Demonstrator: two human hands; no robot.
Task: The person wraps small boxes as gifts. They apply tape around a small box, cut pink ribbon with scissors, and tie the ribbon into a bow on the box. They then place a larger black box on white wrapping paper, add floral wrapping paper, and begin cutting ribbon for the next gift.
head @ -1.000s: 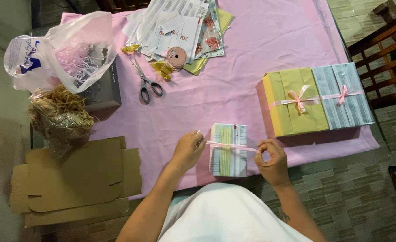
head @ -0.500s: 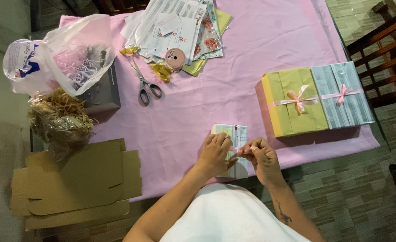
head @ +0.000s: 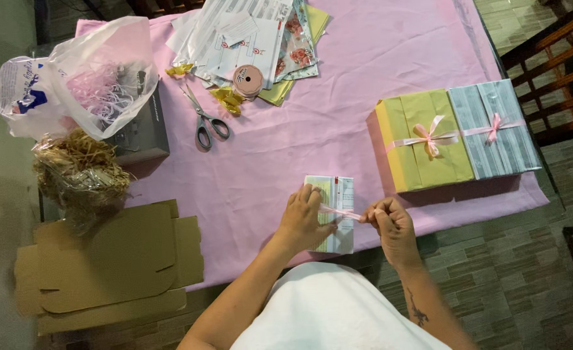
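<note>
A small wrapped box [head: 340,194] in pale green and white paper lies near the front edge of the pink tablecloth [head: 364,78]. A thin pink ribbon [head: 342,212] runs across its top. My left hand [head: 304,217] rests on the box and presses the ribbon down with its fingers. Just right of the box, my right hand [head: 390,227] pinches the ribbon's free end and holds it taut.
Two wrapped boxes with pink bows, one yellow-green [head: 425,139] and one grey-blue [head: 493,129], sit at the right. Scissors [head: 203,123], a ribbon spool [head: 248,81] and paper sheets [head: 247,35] lie at the back. A plastic bag [head: 79,78], straw filler [head: 79,172] and flat cardboard [head: 105,262] are at the left.
My hands, first apart at the box's two sides, came together over the box. Now the right hand has drawn the ribbon end out to the right while the left stays on top.
</note>
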